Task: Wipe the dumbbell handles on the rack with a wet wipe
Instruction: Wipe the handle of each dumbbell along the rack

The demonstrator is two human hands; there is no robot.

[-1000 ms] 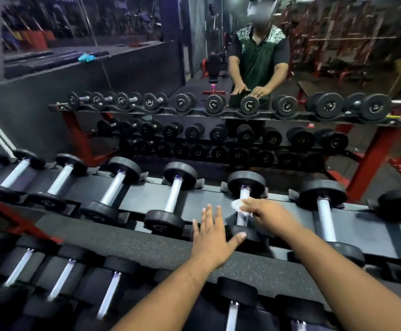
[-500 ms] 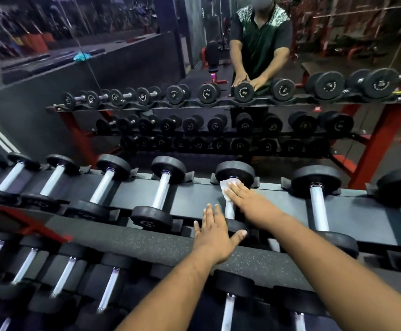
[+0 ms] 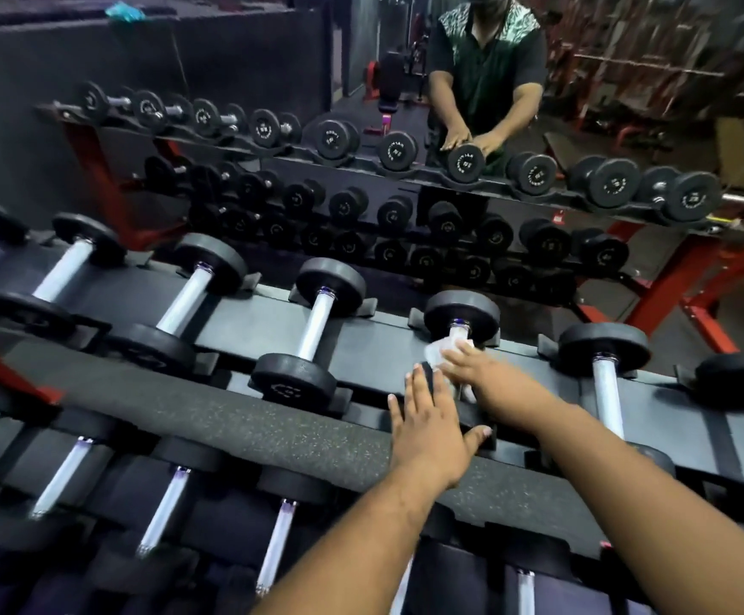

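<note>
Right hand presses the wipe on the handle, which runs near-to-far; left hand lies flat on the near weight, holding nothing.

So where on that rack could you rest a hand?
The speckled pad along the front rail, left of the left hand, is bare. So is the grey tray between handles. Around the wet wipe and right hand it is crowded.

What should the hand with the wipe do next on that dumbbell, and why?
Probably draw the wet wipe back down the handle toward the near weight. The right hand presses it near the far weight, so the shiny bar nearer the person looks yet to be covered on this pass, while the left hand lies flat, bracing the near end.
</note>
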